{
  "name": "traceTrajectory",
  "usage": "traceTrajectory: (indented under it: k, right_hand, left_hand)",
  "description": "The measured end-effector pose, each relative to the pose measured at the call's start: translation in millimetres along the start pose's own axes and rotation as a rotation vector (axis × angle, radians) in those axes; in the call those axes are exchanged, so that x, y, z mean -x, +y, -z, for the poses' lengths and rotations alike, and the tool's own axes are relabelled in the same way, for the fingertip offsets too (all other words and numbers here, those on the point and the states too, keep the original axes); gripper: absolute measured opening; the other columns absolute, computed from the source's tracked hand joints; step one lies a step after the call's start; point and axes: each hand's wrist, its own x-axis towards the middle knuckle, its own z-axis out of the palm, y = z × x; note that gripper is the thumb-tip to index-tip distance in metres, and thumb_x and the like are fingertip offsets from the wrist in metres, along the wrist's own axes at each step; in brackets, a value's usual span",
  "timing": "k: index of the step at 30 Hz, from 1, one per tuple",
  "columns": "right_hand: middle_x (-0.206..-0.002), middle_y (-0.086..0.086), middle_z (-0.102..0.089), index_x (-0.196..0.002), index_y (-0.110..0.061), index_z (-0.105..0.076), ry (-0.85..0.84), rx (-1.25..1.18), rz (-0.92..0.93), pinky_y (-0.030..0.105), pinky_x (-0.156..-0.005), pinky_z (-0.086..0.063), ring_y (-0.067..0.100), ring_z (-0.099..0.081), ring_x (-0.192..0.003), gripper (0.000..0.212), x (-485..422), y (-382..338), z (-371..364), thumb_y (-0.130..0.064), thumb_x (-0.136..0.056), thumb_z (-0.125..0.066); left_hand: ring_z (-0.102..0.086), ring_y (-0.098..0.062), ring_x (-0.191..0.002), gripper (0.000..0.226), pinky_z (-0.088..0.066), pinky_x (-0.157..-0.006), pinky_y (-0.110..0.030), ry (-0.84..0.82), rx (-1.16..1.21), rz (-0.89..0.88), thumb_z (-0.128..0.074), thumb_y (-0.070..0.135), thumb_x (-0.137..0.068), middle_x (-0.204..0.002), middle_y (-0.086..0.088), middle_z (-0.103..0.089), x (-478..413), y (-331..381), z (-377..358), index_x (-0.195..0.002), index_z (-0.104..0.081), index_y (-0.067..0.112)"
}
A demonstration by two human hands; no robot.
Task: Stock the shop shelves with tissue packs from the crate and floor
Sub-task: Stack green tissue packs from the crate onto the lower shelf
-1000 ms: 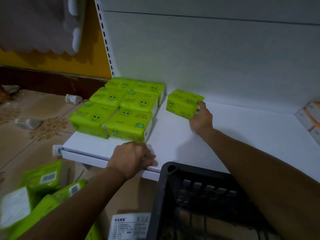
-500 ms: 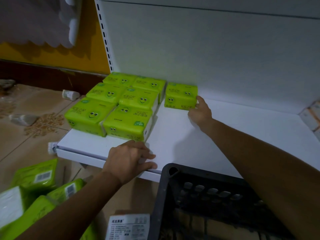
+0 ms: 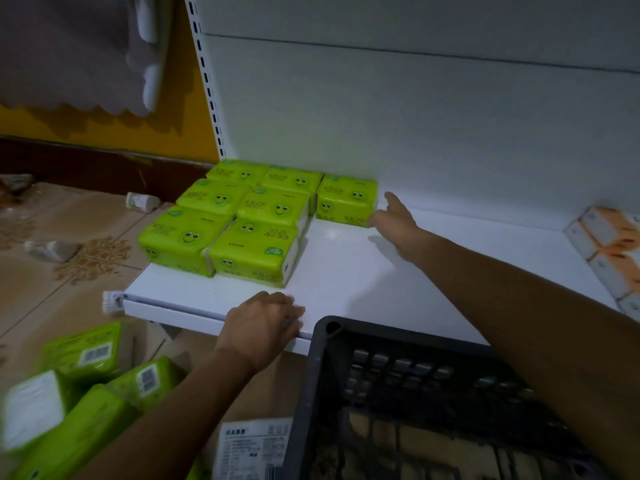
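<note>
Several green tissue packs with smiley faces lie in rows at the left end of the white shelf. One more green pack sits at the back against the shelf wall, beside them. My right hand is just right of that pack, fingers apart, holding nothing; a fingertip is at its lower right corner. My left hand rests palm down on the shelf's front edge. More green packs lie on the floor at lower left. A black crate stands below the shelf edge.
Orange-and-white tissue packs sit at the shelf's right end. A printed white label or box lies beside the crate. Debris and a small white roll lie on the tiled floor to the left. A slotted upright borders the shelf.
My right hand pushed the single green pack back against the shelf wall, squared it beside the rows, and let go. My left hand stayed on the shelf edge.
</note>
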Motion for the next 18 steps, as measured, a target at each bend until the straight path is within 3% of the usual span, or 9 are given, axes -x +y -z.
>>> traceTrajectory:
  k: [2,4,6,9,12,14,18]
  right_hand:
    - [-0.141,0.012,-0.042,-0.143,-0.018,-0.033,-0.013,-0.007,0.012,0.034,-0.089,-0.042,0.025,-0.046,-0.122,0.057,19,-2,11,-0.002,-0.09,-0.049]
    - [-0.141,0.009,-0.043,-0.144,-0.026,-0.032,-0.02,0.02,0.046,0.024,-0.079,-0.039,0.02,-0.047,-0.119,0.062,37,2,24,-0.004,-0.089,-0.051]
    - [-0.138,0.009,-0.046,-0.142,-0.027,-0.035,0.015,0.064,0.09,0.021,-0.081,-0.036,0.019,-0.048,-0.118,0.06,51,10,39,-0.007,-0.088,-0.052]
    - [-0.13,0.011,-0.053,-0.141,-0.023,-0.038,0.094,0.104,0.115,0.024,-0.079,-0.04,0.019,-0.052,-0.1,0.056,69,17,61,-0.009,-0.088,-0.051]
    - [-0.135,0.013,-0.047,-0.142,-0.023,-0.034,0.119,0.255,0.188,0.035,-0.09,-0.047,0.028,-0.05,-0.116,0.06,88,16,79,-0.011,-0.087,-0.053]
    - [-0.135,0.015,-0.046,-0.143,-0.023,-0.032,0.144,0.364,0.253,0.043,-0.098,-0.044,0.031,-0.044,-0.123,0.062,104,16,89,-0.013,-0.087,-0.054]
    - [-0.137,0.014,-0.044,-0.144,-0.02,-0.032,0.146,0.505,0.373,0.041,-0.103,-0.037,0.03,-0.039,-0.126,0.06,148,30,107,-0.013,-0.088,-0.053]
  left_hand:
    - [-0.051,-0.013,-0.122,0.031,-0.044,-0.095,-0.027,-0.024,0.04,0.022,-0.051,0.04,-0.09,-0.134,0.012,-0.054,7,1,4,-0.118,-0.062,0.034]
    - [-0.061,-0.02,-0.109,0.03,-0.048,-0.089,-0.028,0.028,0.156,0.104,-0.052,0.038,-0.084,-0.118,0.004,-0.066,21,2,9,-0.104,-0.071,0.028]
    - [-0.067,-0.025,-0.095,0.017,-0.052,-0.085,-0.034,0.17,0.27,0.173,-0.062,0.02,-0.082,-0.102,-0.005,-0.072,37,0,14,-0.093,-0.075,0.019]
    - [-0.066,-0.027,-0.091,0.025,-0.05,-0.086,-0.036,0.259,0.272,0.215,-0.062,0.0,-0.08,-0.101,-0.012,-0.07,45,5,31,-0.096,-0.074,0.015]
    - [-0.063,-0.027,-0.096,0.025,-0.049,-0.086,-0.037,0.314,0.297,0.147,-0.061,0.005,-0.083,-0.107,-0.01,-0.067,40,28,55,-0.103,-0.071,0.017]
    - [-0.061,-0.025,-0.096,0.024,-0.049,-0.084,-0.036,0.321,0.285,0.05,-0.061,0.011,-0.085,-0.109,-0.007,-0.065,42,53,64,-0.106,-0.069,0.018]
    - [-0.061,-0.02,-0.095,0.037,-0.045,-0.084,-0.028,0.27,0.306,-0.099,-0.046,0.032,-0.077,-0.104,-0.001,-0.065,58,111,67,-0.104,-0.068,0.02]
